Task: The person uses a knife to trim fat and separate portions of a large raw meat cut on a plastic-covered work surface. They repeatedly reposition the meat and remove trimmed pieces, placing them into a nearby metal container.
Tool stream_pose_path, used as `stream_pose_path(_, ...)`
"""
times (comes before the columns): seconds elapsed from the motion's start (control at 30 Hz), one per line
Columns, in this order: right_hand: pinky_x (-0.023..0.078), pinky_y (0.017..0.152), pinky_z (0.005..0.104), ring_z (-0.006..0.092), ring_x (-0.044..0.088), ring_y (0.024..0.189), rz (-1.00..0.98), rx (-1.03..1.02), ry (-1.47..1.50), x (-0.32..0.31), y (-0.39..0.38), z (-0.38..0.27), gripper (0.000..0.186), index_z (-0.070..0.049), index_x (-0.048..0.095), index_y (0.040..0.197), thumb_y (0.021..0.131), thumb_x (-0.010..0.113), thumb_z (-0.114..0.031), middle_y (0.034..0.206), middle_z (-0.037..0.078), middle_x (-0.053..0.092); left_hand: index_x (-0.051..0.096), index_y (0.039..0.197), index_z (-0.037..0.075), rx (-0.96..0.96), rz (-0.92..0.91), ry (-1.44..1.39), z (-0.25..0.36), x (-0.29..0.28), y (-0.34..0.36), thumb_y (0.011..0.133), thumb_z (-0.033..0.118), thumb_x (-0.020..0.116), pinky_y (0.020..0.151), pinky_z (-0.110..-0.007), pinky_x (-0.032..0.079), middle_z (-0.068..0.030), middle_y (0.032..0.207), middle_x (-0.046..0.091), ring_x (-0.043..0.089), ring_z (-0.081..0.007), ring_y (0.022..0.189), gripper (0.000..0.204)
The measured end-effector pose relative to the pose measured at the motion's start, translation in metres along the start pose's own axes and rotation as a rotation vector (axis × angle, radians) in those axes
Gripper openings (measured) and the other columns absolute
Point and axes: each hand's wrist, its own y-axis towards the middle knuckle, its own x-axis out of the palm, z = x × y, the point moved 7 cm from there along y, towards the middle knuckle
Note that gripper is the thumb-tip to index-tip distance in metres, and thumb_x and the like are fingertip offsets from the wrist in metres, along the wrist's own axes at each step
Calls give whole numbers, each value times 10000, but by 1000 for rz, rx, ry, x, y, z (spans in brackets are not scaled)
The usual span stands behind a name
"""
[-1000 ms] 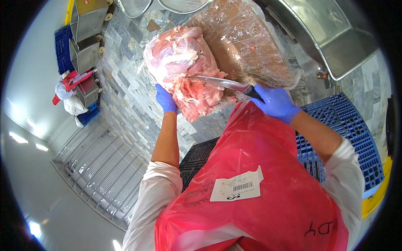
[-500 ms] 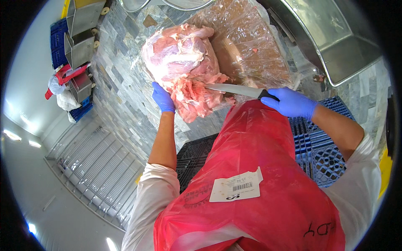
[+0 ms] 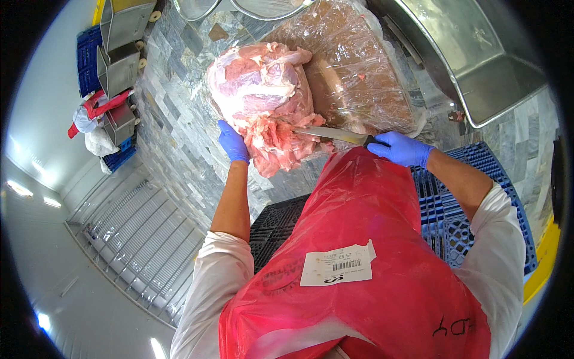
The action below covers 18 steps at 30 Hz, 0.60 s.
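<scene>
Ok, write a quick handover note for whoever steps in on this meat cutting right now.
Left hand, blue-gloved, grips the near left edge of the raw meat slab.
Right hand, blue-gloved, holds the knife, blade lying flat, its tip in the meat's lower part.
The meat lies on plastic wrap on the marble counter.
Done: ragged cut flesh shows near the blade.
Left: the slab is otherwise in one piece.

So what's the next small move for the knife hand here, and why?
Probably draw the knife further through the raw meat: the right hand has its blade tip at the cut, while the left hand steadies the near edge.
</scene>
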Motion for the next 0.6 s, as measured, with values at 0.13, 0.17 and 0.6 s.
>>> stream_pose_path(0.13, 549, 711, 378, 201, 639, 739, -9, -23, -19, -5, 5, 2, 488, -32, 705, 1140, 1058, 564, -492, 830, 123, 690, 658, 855, -11, -17, -29, 48, 4, 1, -1, 1087, 550, 447, 568, -341, 443, -30, 735, 574, 491, -141, 639, 643)
stream_pose_path(0.17, 550, 717, 385, 212, 647, 743, -30, 38, -15, -3, 6, 4, 497, -29, 703, 1122, 1055, 564, -502, 840, 130, 700, 656, 849, -12, -15, -26, 54, 7, 2, -2, 1087, 551, 446, 566, -344, 438, -30, 732, 571, 481, -140, 633, 646)
stream_pose_path(0.6, 545, 722, 577, 470, 701, 799, 413, 30, -543, 3, -62, -99, 483, -11, 591, 1067, 1046, 533, -490, 866, 266, 712, 645, 862, -150, 118, -33, 194, -16, -3, 9, 1094, 554, 406, 679, -458, 463, -172, 714, 621, 503, -236, 655, 779)
